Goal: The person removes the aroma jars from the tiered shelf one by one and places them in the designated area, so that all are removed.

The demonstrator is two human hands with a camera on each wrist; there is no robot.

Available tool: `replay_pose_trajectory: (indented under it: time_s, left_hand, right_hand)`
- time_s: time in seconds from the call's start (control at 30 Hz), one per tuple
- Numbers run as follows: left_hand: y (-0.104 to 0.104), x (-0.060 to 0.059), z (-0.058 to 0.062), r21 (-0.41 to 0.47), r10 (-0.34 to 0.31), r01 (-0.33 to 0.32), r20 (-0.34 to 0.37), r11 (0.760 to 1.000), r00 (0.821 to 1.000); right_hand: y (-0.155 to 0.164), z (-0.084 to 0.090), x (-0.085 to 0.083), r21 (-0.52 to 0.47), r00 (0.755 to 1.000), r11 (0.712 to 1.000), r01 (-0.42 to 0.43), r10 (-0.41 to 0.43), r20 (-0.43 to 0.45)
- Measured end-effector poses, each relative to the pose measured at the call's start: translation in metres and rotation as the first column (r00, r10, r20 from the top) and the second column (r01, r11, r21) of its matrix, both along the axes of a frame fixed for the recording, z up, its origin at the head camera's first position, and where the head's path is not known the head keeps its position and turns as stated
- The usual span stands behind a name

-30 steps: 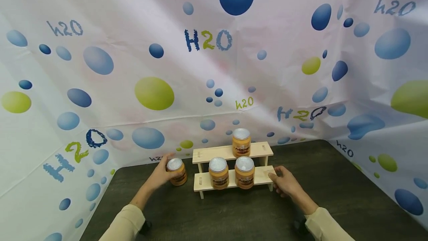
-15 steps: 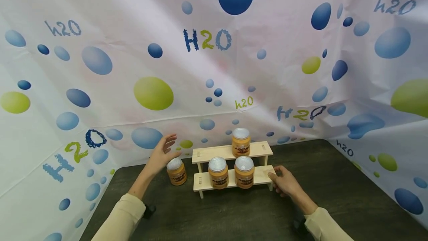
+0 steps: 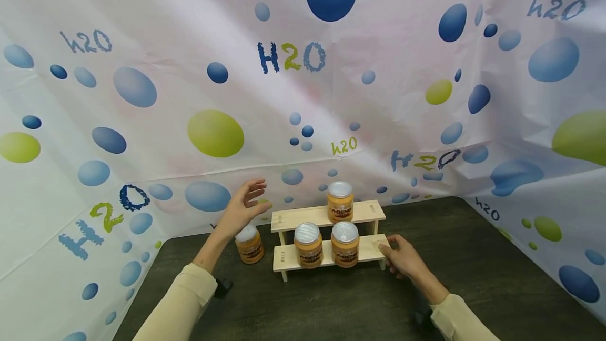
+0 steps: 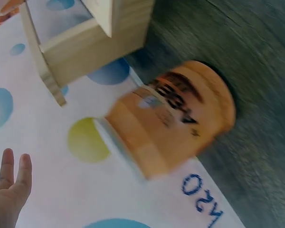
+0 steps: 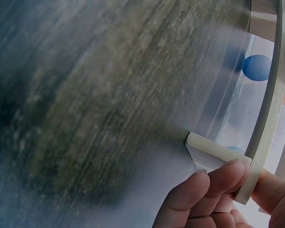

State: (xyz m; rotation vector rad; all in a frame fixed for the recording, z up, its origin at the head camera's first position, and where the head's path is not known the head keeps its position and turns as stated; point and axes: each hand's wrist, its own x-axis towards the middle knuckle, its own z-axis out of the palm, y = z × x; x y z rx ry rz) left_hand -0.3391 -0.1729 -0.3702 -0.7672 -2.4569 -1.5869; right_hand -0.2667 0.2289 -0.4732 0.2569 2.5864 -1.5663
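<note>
A two-tier wooden rack (image 3: 290,258) stands on the dark table. One orange jar with a silver lid (image 3: 340,203) is on its upper shelf; two similar jars, a left one (image 3: 309,247) and a right one (image 3: 345,246), are side by side on the lower shelf. My right hand (image 3: 402,258) pinches the right end of the lower shelf, thumb on top and fingers below, as the right wrist view shows. A fourth-side jar (image 3: 250,246) stands on the table left of the rack. Above it, my left hand (image 3: 242,209) is raised with spread fingers, holding nothing.
Behind the table hangs a white sheet (image 3: 284,88) printed with blue and green spots and lettering; it also rises along both sides. The dark tabletop (image 3: 341,304) extends in front of the rack and to its right.
My left hand has let go of the jar left of the rack, risen above it and moved right toward the rack. The right hand keeps its grip on the lower shelf.
</note>
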Motion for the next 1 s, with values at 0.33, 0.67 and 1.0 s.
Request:
replay_pose_trajectory:
  time_s: [0.33,0.67,1.0]
  left_hand:
    - [0.032,-0.006,0.012,0.015,-0.056,0.056,-0.001,0.998,0.998]
    - [0.056,-0.009,0.018,0.019,-0.089,0.088,0.011,0.996,0.996]
    - [0.079,-0.017,0.020,-0.040,-0.133,0.135,0.034,0.990,0.990]
  right_hand:
    - [0.001,-0.003,-0.001,-0.011,1.000,1.000,0.003,-0.003,-0.003]
    - [0.001,-0.004,0.000,-0.024,1.000,1.000,0.011,-0.011,-0.018]
    - [0.000,-0.004,0.000,-0.038,1.000,0.999,0.010,-0.011,-0.027]
